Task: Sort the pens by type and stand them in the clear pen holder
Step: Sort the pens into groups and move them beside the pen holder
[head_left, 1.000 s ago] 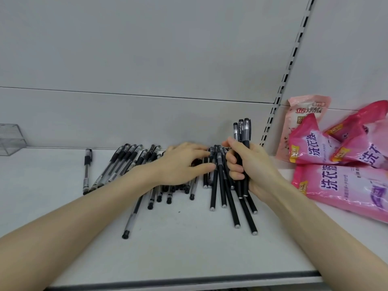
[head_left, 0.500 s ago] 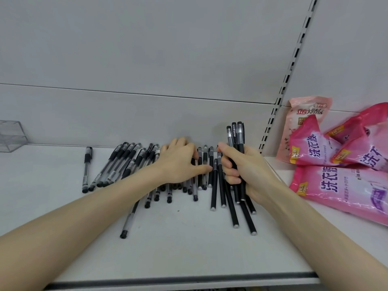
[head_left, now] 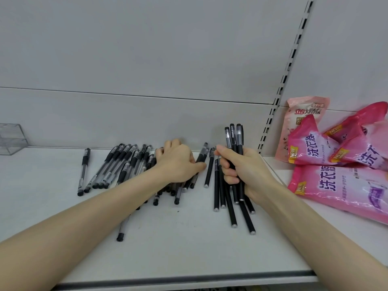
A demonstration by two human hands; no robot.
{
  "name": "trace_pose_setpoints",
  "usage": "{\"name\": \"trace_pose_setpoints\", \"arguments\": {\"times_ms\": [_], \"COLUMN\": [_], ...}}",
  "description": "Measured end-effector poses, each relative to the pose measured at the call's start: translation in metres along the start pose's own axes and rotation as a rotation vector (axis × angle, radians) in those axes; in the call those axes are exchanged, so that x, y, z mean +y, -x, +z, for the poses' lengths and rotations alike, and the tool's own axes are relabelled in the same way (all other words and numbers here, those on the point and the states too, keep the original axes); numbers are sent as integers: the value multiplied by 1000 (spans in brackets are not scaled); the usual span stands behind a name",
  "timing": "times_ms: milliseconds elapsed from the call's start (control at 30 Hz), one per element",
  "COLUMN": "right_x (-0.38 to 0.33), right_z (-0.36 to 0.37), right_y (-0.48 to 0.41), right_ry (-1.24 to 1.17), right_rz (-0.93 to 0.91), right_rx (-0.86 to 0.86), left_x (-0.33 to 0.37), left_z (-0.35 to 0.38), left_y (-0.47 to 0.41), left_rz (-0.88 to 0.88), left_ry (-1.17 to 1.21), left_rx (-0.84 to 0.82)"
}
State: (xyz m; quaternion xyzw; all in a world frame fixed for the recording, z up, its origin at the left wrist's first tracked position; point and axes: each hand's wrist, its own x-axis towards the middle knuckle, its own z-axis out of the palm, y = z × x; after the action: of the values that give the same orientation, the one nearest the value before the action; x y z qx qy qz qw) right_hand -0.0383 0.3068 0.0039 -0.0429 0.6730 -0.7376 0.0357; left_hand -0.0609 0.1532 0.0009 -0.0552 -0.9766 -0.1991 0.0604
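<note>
White shelf [head_left: 189, 253]; holder [head_left: 12, 138] at the far-left edge looks empty. Clear pens [head_left: 117, 166] lie center-left. Left hand [head_left: 178, 162] has slid left onto them, fingers bent, grip unclear. That opened a gap before the black pens [head_left: 217, 185], so types are separating. Right hand [head_left: 245, 173] still fists a bundle [head_left: 234, 137] upright.

Clear-barrel pens [head_left: 105, 173] lie L, matte blk pens [head_left: 216, 185] R, 3 held upright; clear holder [head_left: 11, 138] far L.

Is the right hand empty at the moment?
No, the right hand grips a bundle of black pens held upright, caps sticking up above it.
</note>
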Motion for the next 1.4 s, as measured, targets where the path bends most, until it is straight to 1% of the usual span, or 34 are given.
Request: {"name": "trace_pose_setpoints", "arguments": {"times_ms": [100, 167, 300, 367, 433, 500, 633, 700, 767, 967, 1133, 1300, 1400], "right_x": [0, -1, 2, 1, -1, -3, -8, -9, -8, -6, -1, -2, -2], "right_z": [1, 2, 0, -1, -1, -1, -2, -1, -2, -5, -5, -3, -3], "right_y": [-1, -2, -6, -5, -3, -3, 0, 1, 1, -1, -2, -2, 0], "right_ry": [-46, -82, -18, 2, -21, -62, -200, -203, -193, -192, -101, -126, -114], "right_rz": [-35, -54, -68, -49, -52, -91, -134, -133, -121, -74, -29, -26, -33], "right_rx": [46, 75, 111, 84, 74, 111, 188, 221, 236, 165, 126, 113, 125], "left_x": [-7, -7, 8, 15, 15, 10, 1, 3, 7, 15, 21, 23, 17], "left_z": [-9, -12, -12, -12, -14, -15, -9, -5, -1, 5, 10, 11, 5], "left_y": [7, 11, 22, 26, 28, 26, 20, 18, 17, 12, 13, 12, 16], "left_rz": [33, 87, 140, 162, 180, 198, 221, 208, 181, 53, 49, 7, 1], "left_ry": [233, 365, 486, 500, 500, 471, 211, 98, 37, 30, -86, -23, 49], "left_rx": [74, 55, -16, -22, -62, -93, -22, -15, -34, -120, -46, -81, -54]}}
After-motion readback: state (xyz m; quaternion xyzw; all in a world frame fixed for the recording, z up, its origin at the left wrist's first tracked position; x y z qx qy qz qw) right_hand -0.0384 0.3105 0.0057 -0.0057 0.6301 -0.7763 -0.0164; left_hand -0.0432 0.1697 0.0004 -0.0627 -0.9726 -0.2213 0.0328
